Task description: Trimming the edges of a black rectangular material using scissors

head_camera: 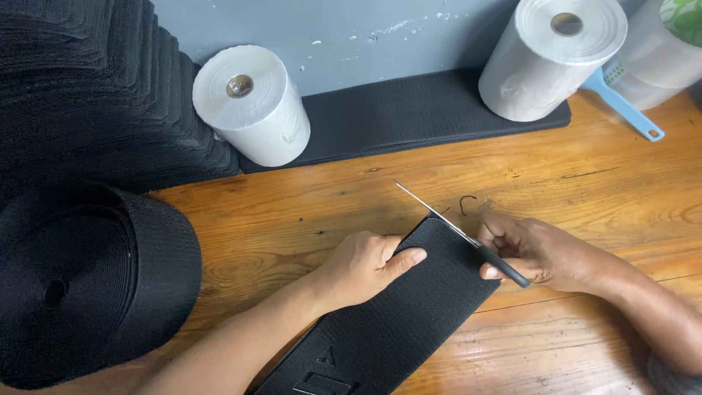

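**Scissors set at the end of a wide black band**

Nearest the camera, a wide black elastic band [395,322] runs up from the bottom centre of the frame and ends just right of centre, lying flat on the wooden counter [292,219]. The left hand [365,267] rests on the band's left edge near that end, fingers curled together and the thumb laid out flat across the cloth, pressing it down. The right hand [530,252], right of centre, is closed around the dark handle of a pair of scissors [461,230], whose thin bright blade lies along the band's end edge and points up and to the left. By the look of it the cut is at its very start: the blade sits at the end of the band and no loose piece shows beside it.

In the lower left, a big roll of the same black band [88,285] lies on its side. Above it, in the upper left, flat black pieces stand in a tall stack [95,88], which I judge to be lengths already cut.

Farther back, a black strip [409,110] lies along the grey wall, with a white roll [252,102] at its left end and another white roll [552,58] at its right. A blue plastic handle [625,106] pokes out in the upper right corner.

No box, tray or bin shows anywhere, so nothing here is held inside anything.
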